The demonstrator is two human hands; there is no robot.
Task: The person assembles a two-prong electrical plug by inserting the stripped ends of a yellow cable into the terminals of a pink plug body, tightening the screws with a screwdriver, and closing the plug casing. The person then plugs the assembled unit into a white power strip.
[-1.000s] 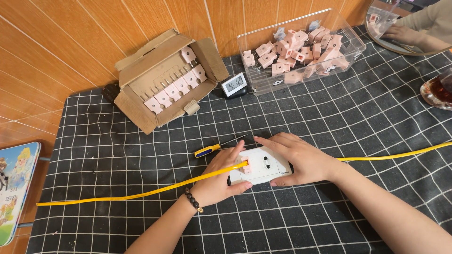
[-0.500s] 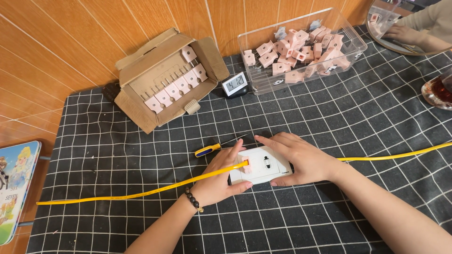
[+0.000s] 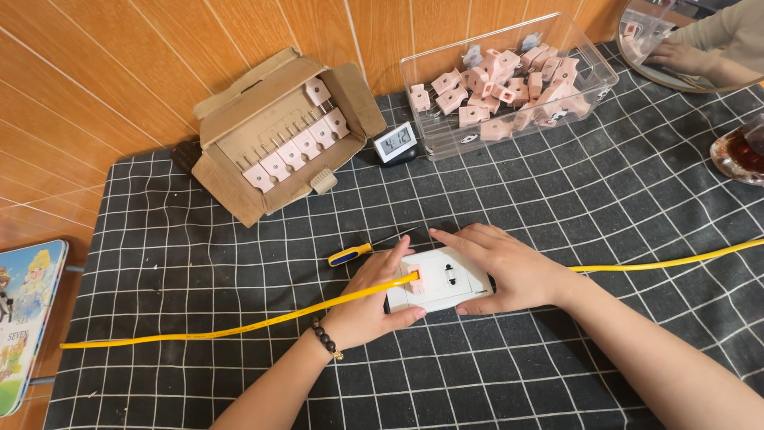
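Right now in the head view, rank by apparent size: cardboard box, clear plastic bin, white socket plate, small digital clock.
1. Cardboard box and clear plastic bin: look alike, unranked.
2. White socket plate.
3. Small digital clock.

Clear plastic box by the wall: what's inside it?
The clear plastic box holds a loose heap of small pink socket modules, with a few bluish-grey pieces near the back. Whatever lies at the bottom beneath the heap is covered.

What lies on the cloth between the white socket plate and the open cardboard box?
In the head view, a screwdriver with a yellow-and-blue handle lies between the white socket plate and the cardboard box; otherwise bare checked cloth.
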